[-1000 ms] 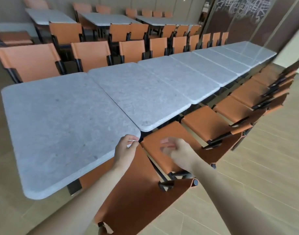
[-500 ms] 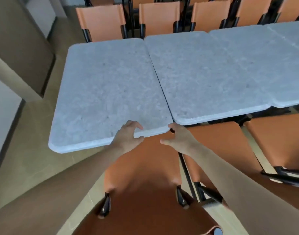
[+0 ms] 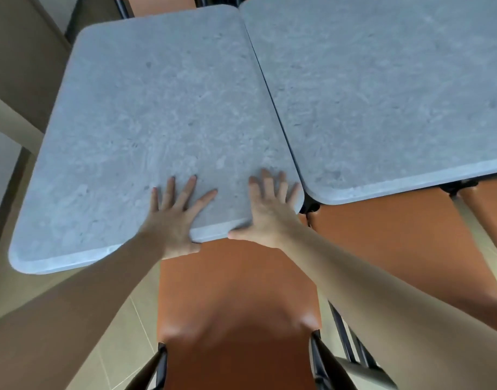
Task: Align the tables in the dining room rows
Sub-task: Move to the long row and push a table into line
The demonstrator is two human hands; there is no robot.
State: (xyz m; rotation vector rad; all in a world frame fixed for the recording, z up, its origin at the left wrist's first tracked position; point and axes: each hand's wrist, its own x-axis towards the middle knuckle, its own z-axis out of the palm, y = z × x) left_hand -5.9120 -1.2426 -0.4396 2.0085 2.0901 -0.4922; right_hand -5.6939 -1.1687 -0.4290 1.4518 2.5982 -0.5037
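Beige tiled floor [image 3: 120, 327] lies open left of the end table [image 3: 146, 114], whose right edge meets the next table [image 3: 382, 94] along a thin dark seam. The left hand [image 3: 174, 220] and right hand [image 3: 269, 212] press flat, fingers spread, on its near edge above an orange chair [image 3: 236, 305]

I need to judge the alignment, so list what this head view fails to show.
- End table base: hidden beneath its top.
- Neighbouring table: cut off by the right and top edges.
- Left hand and right hand thumbs: their grip under the rim is hidden.
- Chair: blurred, cut off below.
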